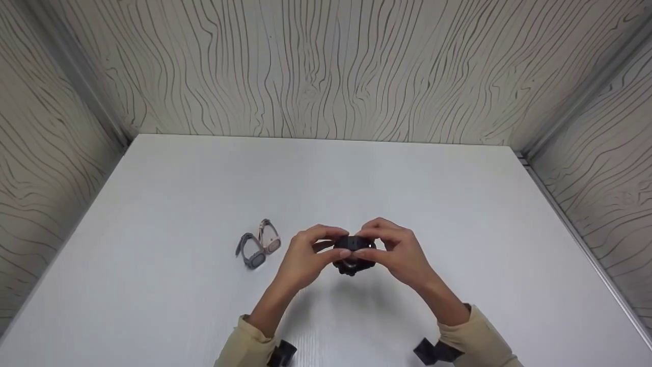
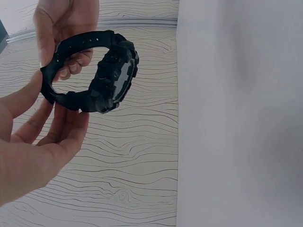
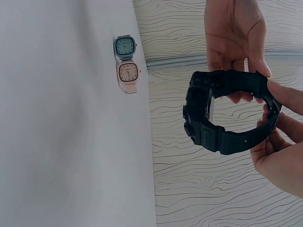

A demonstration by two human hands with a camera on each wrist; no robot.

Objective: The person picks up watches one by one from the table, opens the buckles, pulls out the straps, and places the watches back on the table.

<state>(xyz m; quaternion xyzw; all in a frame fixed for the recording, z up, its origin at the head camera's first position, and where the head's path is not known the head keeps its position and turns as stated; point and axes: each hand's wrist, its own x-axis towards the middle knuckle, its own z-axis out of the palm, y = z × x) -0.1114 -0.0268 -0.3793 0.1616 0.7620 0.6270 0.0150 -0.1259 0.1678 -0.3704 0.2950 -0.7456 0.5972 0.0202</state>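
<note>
Both hands hold a chunky black wristwatch (image 1: pixel 353 243) above the white table, its strap joined into a loop. In the left wrist view the watch (image 2: pixel 113 75) has its thick case turned away from the palms. My left hand (image 1: pixel 304 256) pinches the strap between thumb and fingers at one side. My right hand (image 1: pixel 405 253) pinches it close by, thumb tips almost meeting. The right wrist view shows the watch (image 3: pixel 227 137) side-on, with both thumbs at the strap's end opposite the case. Part of the strap is hidden behind the fingers.
A grey-blue watch (image 1: pixel 251 255) and a pink watch (image 1: pixel 270 238) lie side by side on the white table (image 1: pixel 168 204), left of the hands. Wood-patterned panels (image 1: pixel 316 71) stand behind the table and on both sides. Black wrist mounts (image 1: pixel 281 352) sit by the sleeves.
</note>
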